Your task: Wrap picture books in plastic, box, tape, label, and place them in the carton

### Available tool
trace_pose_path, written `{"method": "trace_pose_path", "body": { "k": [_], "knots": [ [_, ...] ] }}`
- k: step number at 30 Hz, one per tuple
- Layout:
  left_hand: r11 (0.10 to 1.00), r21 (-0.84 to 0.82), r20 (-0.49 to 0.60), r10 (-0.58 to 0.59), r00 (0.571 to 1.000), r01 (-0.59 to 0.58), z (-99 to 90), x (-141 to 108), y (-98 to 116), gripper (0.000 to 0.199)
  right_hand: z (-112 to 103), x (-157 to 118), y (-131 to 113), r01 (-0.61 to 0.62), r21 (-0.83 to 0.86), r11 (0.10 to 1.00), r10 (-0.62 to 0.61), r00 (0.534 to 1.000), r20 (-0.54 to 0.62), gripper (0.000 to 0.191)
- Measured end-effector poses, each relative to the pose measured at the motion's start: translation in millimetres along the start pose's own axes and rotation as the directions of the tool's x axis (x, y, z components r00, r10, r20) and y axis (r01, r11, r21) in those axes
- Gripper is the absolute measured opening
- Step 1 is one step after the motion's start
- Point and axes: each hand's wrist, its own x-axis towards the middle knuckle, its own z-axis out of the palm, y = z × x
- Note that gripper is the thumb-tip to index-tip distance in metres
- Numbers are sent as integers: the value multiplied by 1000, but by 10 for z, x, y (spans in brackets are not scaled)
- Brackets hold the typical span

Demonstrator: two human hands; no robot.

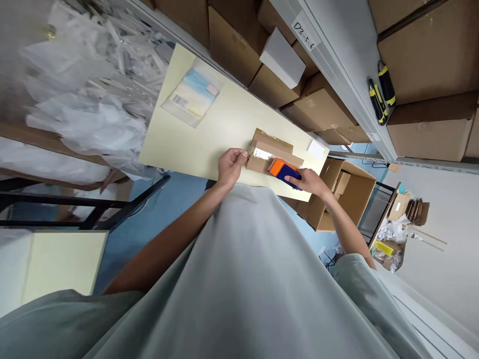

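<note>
- Filling the space beyond the table's left edge, a heap of white plastic wrapping [108, 112] lies crumpled and loose.
- Toward the far left corner of the pale yellow table [213, 142], a clear-sleeved packet [194, 94] rests flat, blue and yellow with a barcode.
- At the near edge, about midway along, the left hand [229, 168] reaches in with thumb and fingers brought together at the left end of the cardboard box; whether they pinch anything cannot be told.
- Right of those fingertips, close to the near edge and toward the right end of the surface, the cardboard box [270, 150] lies on the table, shiny tape showing along it.
- Behind the far edge, a white box [283, 59] sits among brown cartons.
- Over the near right part of the cardboard box, an orange-and-blue tape dispenser [287, 174] is tilted; contact between the two is unclear.
- Wrapped around that dispenser, the right hand [311, 182] grips it firmly from the right, near the near right corner.
- Close to the far right corner lies a white slip [316, 148].
- Beyond the right edge stands an open carton [357, 197].
- Farthest right, two black-and-yellow cutters [386, 85] rest on a grey shelf [339, 40].
</note>
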Motion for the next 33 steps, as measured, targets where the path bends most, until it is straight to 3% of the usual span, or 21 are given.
{"method": "trace_pose_path", "body": {
  "k": [4,11,16,18,20,22,23,24,26,28,30,33],
  "knots": [
    [1000,0,7,-25,1000,25,65,73,-74,38,-2,93,80,3,-7,1000,-3,1000,3,49],
    [975,221,-25,40,999,-33,163,287,-239,22,-67,191,121,14,29,999,-13,1000,-2,44],
    [900,396,-5,204,979,-185,165,255,-170,55,-169,193,225,-1,74,997,0,1000,20,46],
    [840,431,146,295,944,-329,226,175,-24,70,-194,181,296,10,108,994,-13,999,33,46],
    [711,467,416,348,840,-526,364,109,147,102,-205,174,366,26,136,990,-31,999,31,44],
    [537,468,679,289,675,-701,553,94,288,133,-208,176,428,38,143,989,-44,998,39,42],
    [466,465,759,229,610,-753,650,108,334,140,-210,178,456,45,138,989,-52,998,46,41],
    [414,472,799,173,576,-778,737,132,361,141,-215,182,483,53,127,990,-60,997,51,41],
    [311,518,820,84,566,-796,861,186,370,135,-230,188,537,70,100,993,-75,996,54,41],
    [172,578,808,11,589,-798,909,211,347,127,-254,195,589,81,103,991,-89,993,74,42],
    [2,596,802,-65,594,-803,900,186,333,121,-281,203,636,93,149,984,-114,983,142,43],
    [-206,526,812,-168,559,-825,826,104,365,117,-329,198,725,130,226,965,-185,952,243,43]
  ]
}}
